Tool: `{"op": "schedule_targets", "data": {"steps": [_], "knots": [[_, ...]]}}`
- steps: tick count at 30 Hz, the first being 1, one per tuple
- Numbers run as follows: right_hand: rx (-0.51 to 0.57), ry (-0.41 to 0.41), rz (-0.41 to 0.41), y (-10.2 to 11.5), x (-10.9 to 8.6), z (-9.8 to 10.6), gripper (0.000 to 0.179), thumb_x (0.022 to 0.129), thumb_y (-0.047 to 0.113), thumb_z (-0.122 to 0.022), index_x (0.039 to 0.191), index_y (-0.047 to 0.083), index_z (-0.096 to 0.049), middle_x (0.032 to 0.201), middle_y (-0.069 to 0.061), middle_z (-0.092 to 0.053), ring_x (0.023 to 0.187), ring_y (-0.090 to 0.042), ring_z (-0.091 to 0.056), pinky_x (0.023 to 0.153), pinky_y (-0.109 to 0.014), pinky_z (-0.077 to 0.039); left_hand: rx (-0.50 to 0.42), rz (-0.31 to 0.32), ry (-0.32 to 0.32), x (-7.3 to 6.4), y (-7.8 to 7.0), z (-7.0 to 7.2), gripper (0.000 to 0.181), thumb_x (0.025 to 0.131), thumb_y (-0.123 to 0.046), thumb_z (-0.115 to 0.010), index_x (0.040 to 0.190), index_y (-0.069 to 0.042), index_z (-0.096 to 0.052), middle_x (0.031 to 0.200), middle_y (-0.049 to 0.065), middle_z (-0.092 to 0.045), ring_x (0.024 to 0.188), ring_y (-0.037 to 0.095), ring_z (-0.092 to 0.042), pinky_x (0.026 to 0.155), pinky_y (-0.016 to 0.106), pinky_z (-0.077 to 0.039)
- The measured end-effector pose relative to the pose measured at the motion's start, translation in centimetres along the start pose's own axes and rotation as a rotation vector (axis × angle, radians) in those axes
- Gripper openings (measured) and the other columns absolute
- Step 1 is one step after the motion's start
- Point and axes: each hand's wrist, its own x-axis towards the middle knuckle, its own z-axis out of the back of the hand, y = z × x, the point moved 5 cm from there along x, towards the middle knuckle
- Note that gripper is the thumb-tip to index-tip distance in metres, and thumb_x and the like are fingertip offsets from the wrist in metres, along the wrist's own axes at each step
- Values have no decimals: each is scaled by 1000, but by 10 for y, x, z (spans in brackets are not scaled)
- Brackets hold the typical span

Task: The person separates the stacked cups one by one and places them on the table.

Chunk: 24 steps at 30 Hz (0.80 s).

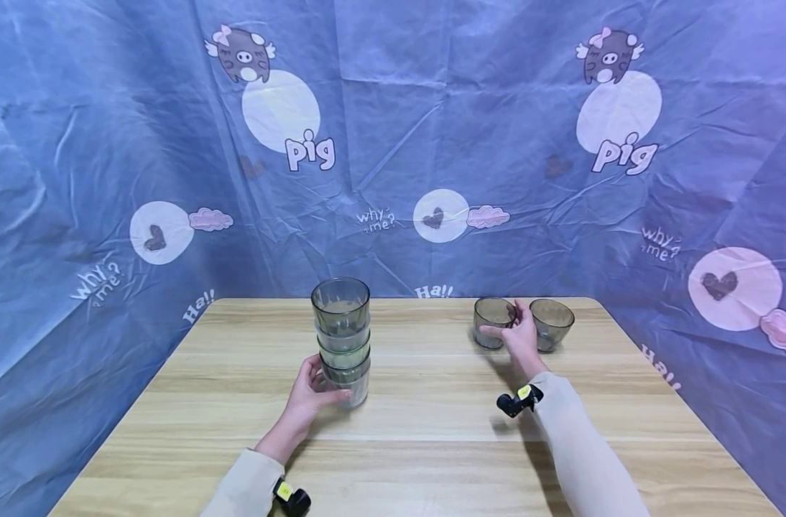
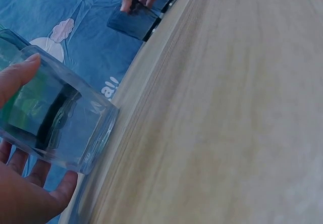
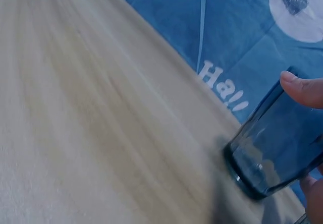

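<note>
On the left of the table stands an upright stack of several glass cups [image 1: 343,337], clear and green-tinted lower down, with a smoky grey cup on top. My left hand [image 1: 307,395] holds the lowest, clear cup [image 2: 93,125], thumb on the near side and fingers round the other. At the back right, my right hand [image 1: 524,341] grips a smoky glass cup [image 1: 488,323] between thumb and fingers. In the right wrist view this cup [image 3: 275,148] appears at the lower right, partly cut off. Another smoky glass [image 1: 555,323] with flared sides stands just right of that hand.
The wood-grain table [image 1: 425,402] reaches to a blue printed cloth [image 1: 393,143] hanging behind and at both sides. Both smoky glasses on the right are near the table's back edge. A small black camera [image 1: 516,402] sits at the right wrist, another camera [image 1: 294,499] at the left.
</note>
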Motion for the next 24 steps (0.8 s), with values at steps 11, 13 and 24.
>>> {"op": "schedule_targets", "data": {"steps": [11, 13, 24], "knots": [[5, -13, 58, 34, 2, 2, 101, 76, -11, -77, 156, -2, -15, 158, -22, -28, 147, -31, -23, 121, -33, -15, -12, 6, 0, 0, 1, 0, 88, 69, 9, -81, 142, 4, -33, 150, 26, -37, 137, 45, -34, 117, 58, -18], [-9, -6, 70, 41, 3, 2, 100, 77, -11, -77, 156, -2, -16, 158, -22, -28, 147, -31, -24, 121, -33, -15, -12, 8, 0, 1, 1, 0, 88, 69, 9, -81, 142, 4, -33, 150, 26, -37, 137, 45, -34, 117, 58, -18], [60, 73, 119, 79, -4, -19, 97, 77, -18, -73, 156, -1, -19, 157, -21, -31, 147, -29, -25, 120, -31, -19, -10, 14, -1, 0, 0, 1, 89, 69, 8, -82, 142, 3, -33, 150, 26, -37, 138, 45, -34, 117, 59, -18]]}}
